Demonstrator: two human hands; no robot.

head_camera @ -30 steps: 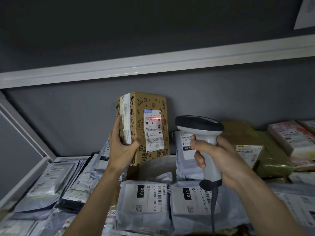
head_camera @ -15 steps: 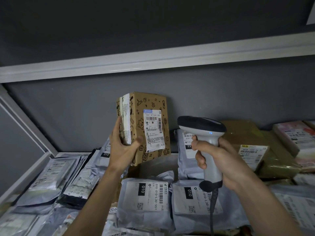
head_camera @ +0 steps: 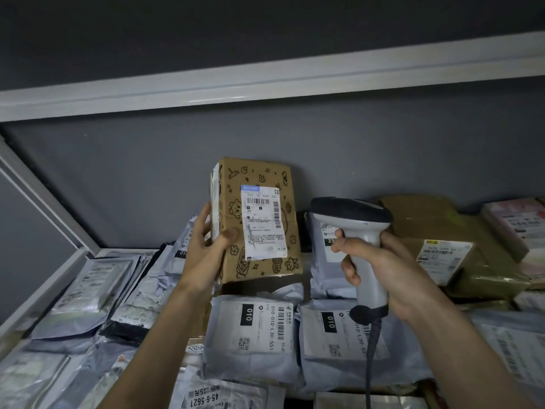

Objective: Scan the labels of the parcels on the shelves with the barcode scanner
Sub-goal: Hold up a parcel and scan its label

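My left hand (head_camera: 206, 255) grips the left edge of a brown cardboard box (head_camera: 259, 178) printed with cartoon doodles, holding it upright with its white barcode label (head_camera: 262, 222) facing me. My right hand (head_camera: 380, 273) is wrapped around the pale handle of a barcode scanner (head_camera: 352, 214) with a dark head, just right of the box and pointing towards the back wall. Its dark cable (head_camera: 370, 349) hangs down. No red scan line shows on the label.
Grey plastic mailer bags (head_camera: 250, 329) with "010" labels lie packed on the shelf below my hands. More bags (head_camera: 88, 290) lie stacked at the left by the white shelf frame (head_camera: 44, 293). Brown and pink parcels (head_camera: 442, 255) sit at the right. A white shelf rail (head_camera: 265, 84) runs overhead.
The red scan line on the box label one second ago has gone out. The box and the scanner stay almost where they were; the scanner has edged slightly right.
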